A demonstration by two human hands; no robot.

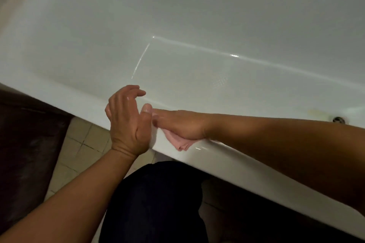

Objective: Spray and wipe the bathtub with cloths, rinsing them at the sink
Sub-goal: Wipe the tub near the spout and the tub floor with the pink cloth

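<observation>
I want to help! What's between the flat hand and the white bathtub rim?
A folded pink cloth, pressed under the right hand onto the white bathtub rim, in the head view.

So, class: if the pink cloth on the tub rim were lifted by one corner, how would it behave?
Probably floppy: the pink cloth lies in soft folds under the flat right hand. It would likely slide if pushed, since the bathtub rim looks glossy. Probably light, being thin.
</observation>
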